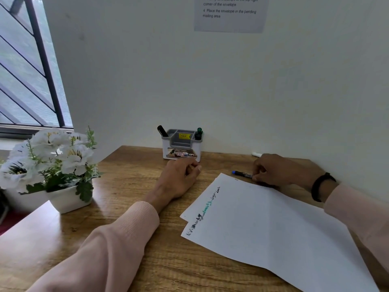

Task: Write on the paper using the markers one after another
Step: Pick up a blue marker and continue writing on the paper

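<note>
White paper [263, 224] lies on the wooden desk [126, 239], two sheets overlapping, with black, green and blue writing along its left edge. My right hand [280, 170] rests just beyond the paper's far edge, fingers closed on a blue-capped marker [242, 173] that lies flat and points left. My left hand [181, 175] sits curled on the desk in front of a grey and white organiser [182, 146]; nothing shows in it. A black marker [162, 131] and a green marker [199, 133] stand in the organiser.
A white pot of white artificial flowers [56, 163] stands at the left. A white object [256, 154] lies by the wall behind my right hand. The wall rises directly behind the desk, with a printed notice [229, 13] above and a window [27, 70] at left.
</note>
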A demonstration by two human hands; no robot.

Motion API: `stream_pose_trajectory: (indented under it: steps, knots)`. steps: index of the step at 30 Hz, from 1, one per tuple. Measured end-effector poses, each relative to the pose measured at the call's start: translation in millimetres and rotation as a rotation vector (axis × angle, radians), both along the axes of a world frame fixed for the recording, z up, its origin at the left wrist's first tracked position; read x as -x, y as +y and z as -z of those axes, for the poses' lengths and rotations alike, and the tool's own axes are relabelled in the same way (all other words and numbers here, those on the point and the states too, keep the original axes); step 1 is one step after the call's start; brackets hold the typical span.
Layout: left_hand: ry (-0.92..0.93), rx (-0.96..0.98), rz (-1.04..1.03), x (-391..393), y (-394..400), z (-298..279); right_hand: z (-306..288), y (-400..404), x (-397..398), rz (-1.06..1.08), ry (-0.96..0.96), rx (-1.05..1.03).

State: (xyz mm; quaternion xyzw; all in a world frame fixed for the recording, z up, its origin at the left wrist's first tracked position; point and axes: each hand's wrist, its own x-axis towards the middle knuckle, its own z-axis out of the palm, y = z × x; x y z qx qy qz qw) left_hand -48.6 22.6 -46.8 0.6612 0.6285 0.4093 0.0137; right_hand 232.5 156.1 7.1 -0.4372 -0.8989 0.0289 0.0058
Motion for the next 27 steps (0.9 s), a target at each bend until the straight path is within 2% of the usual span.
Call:
stream_pose_trajectory:
  steps: [2,4,6,7,9,11,13,19,23,27]
  knots:
    - [0.01,-0.018,0.0,-0.6,-0.3,-0.5,1.3,-1.2,5.4,0.031,0.098,-0.065]
    - [0.025,-0.066,0.017,-4.9,-2.5,-4.7,-2.4,-10.7,12.8,0.065,0.444,-0.051]
    - [0.039,-0.088,0.07,-13.7,-7.4,-11.4,-8.9,-30.1,24.9,0.034,0.812,0.113]
    - [0.067,-0.087,0.108,-18.7,-9.4,-13.8,-11.6,-42.7,30.7,-0.006,0.937,0.203]
    - [0.184,-0.092,0.176,-29.1,-13.7,-15.9,-11.3,-64.0,40.6,-0.081,1.061,0.316]
    - [0.297,-0.1,0.207,-34.9,-17.3,-17.2,-3.8,-76.6,47.4,-0.112,1.104,0.407]
    - [0.335,-0.153,0.23,-33.6,-17.9,-17.2,5.5,-81.8,51.4,-0.125,1.128,0.491]
    - [0.444,-0.122,0.189,-21.5,-10.7,-16.1,11.8,-79.7,49.5,-0.196,1.038,0.513]
    - [0.461,-0.14,0.237,-28.1,-14.3,-26.1,-7.9,-72.0,33.8,-0.267,0.935,0.739]
    - [0.475,-0.08,0.312,-27.8,-15.0,-30.5,-12.5,-68.5,19.8,-0.251,0.882,0.959]
